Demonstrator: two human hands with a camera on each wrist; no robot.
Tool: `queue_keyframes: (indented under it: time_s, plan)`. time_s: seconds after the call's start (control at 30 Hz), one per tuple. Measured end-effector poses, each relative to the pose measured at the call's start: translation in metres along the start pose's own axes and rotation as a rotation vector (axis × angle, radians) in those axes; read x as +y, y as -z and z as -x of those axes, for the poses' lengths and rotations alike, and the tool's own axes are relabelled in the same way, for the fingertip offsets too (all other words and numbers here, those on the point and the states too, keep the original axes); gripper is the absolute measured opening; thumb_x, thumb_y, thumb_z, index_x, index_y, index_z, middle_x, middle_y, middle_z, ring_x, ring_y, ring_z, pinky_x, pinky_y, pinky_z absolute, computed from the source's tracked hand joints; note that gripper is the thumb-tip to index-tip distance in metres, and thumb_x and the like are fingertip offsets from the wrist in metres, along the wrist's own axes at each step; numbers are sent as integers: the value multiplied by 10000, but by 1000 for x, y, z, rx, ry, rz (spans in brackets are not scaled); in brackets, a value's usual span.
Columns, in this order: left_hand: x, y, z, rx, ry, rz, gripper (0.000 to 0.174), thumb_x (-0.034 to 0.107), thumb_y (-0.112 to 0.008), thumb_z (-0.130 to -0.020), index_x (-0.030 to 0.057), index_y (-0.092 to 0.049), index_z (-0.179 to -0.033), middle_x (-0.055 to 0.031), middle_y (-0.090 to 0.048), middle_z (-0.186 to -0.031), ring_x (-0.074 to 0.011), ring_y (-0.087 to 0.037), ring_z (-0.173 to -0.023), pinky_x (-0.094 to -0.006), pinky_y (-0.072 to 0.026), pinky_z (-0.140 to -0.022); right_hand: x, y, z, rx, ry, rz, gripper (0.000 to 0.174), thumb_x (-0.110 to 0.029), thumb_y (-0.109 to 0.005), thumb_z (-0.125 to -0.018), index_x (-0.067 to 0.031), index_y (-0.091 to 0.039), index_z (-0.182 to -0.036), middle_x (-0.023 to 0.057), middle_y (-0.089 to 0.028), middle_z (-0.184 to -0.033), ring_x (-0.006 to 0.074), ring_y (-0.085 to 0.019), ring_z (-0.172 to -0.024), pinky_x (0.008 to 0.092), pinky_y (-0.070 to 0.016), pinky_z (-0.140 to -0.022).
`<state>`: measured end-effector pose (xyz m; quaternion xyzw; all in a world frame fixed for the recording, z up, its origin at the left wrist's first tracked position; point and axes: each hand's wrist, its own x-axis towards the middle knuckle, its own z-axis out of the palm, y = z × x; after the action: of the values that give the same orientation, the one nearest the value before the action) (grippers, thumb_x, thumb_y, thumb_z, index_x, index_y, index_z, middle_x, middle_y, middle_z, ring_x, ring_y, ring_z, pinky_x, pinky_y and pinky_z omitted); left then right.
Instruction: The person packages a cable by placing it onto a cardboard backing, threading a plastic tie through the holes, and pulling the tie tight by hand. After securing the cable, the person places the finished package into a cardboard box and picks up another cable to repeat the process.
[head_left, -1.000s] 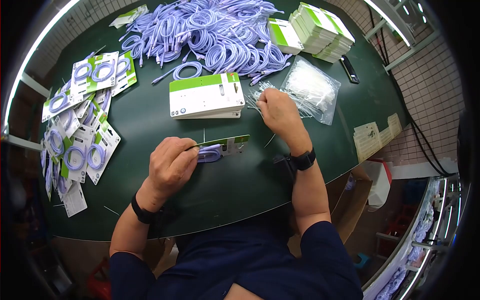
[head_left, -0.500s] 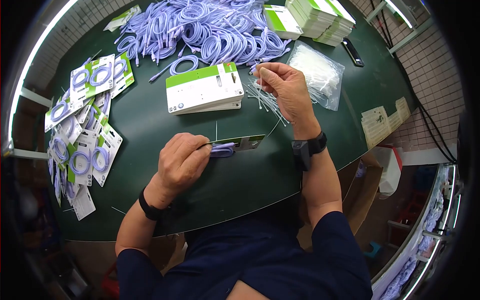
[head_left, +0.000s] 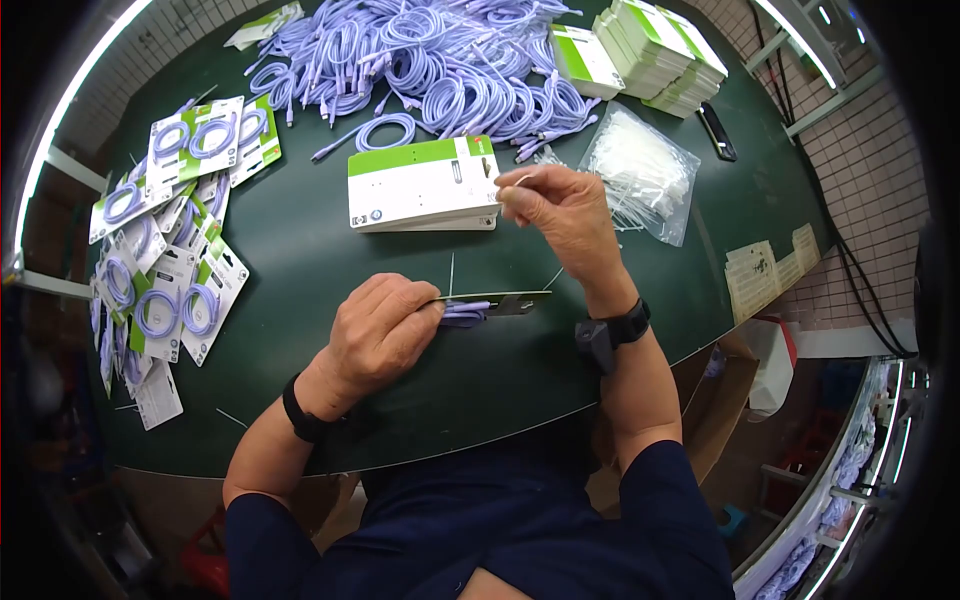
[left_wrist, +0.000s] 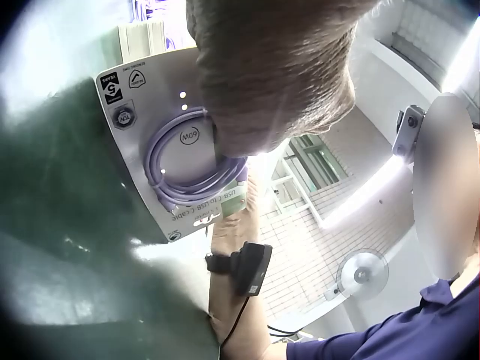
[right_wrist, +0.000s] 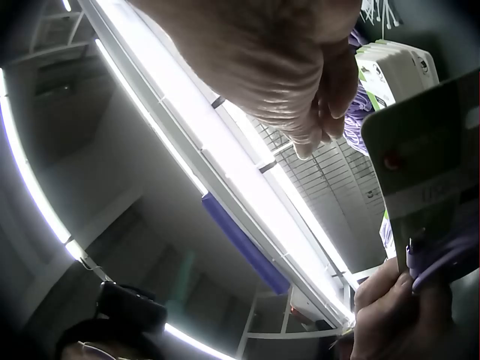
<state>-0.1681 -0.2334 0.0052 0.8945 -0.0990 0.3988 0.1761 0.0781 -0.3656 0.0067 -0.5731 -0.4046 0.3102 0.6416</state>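
And here, over the near middle of the table (head_left: pixel 520 400), a packaging card (head_left: pixel 518 304) is held nearly edge-on, the printing and a coiled purple cable (left_wrist: pixel 160 154) on its face shown to the left wrist camera. Its left end is pinched firmly by the left hand (head_left: pixel 385 325), thumb against fingers. Two thin pale strips are seen beyond it, one jutting from its far side, one slanting by its right end. Farther and to the right, a slim white tie (head_left: pixel 522 180) is pinched between the fingertips of the right hand (head_left: pixel 572 225), well apart from the card. Just left of that hand, a stack of blank cards (head_left: pixel 415 195) is laid flat. Bagged white ties (head_left: pixel 640 165) are placed to its right, a black object (head_left: pixel 717 132) beyond. On the left, carded cables (head_left: pixel 200 300) are heaped; across the far side, loose purple cables (head_left: pixel 430 60) are piled, with card stacks (head_left: pixel 655 50) set at far right.
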Motion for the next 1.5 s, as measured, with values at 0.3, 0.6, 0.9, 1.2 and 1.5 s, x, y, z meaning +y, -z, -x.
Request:
queue_keyframes:
  time_s: [0.3, 0.6, 0.9, 1.2, 1.5]
  plan:
    - [-4, 2, -1, -8, -1, 1, 200, -54, -820, -749, -10, -682, -887, -123, -695, -923, -281, -692, -754, -384, -577, -680, -28, -23, 8, -152, -303, -96, 109, -62, -703, -1030, 30, -726, -1083, 63, -738, -888, 64, -665, -689, 195, -522, -590]
    - [-3, 1, 1, -4, 1, 13, 223, -69, -834, -741, -5, -676, -884, -124, -701, -922, -282, -700, -751, -384, -580, -681, -11, -25, 6, -118, -322, 169, 170, -144, -655, -1080, 10, -709, -1129, 29, -723, -843, 36, -606, -616, 188, -483, -534]
    - [-5, -2, 1, -3, -33, 19, 185, -21, -780, -756, -29, -690, -917, -126, -687, -951, -267, -679, -762, -380, -579, -695, -7, -21, 2, -110, -150, 234, 166, -151, -699, -1057, 7, -747, -1069, 28, -719, -844, 43, -607, -654, 195, -490, -583]
    - [-9, -2, 3, -33, -40, 47, 220, -41, -825, -734, -12, -690, -905, -135, -702, -943, -284, -689, -757, -378, -576, -670, -8, -32, 3, -146, -322, -128, 146, -140, -755, -1015, 0, -729, -1045, 38, -736, -886, 74, -705, -750, 190, -547, -655]
    - [-10, -4, -1, -67, 4, 8, 172, 16, -791, -741, 14, -700, -888, -86, -673, -938, -234, -667, -756, -356, -540, -653, 7, -41, -3, -244, -379, -142, 144, -136, -754, -1015, -3, -715, -1055, 50, -740, -904, 94, -736, -775, 195, -584, -667]
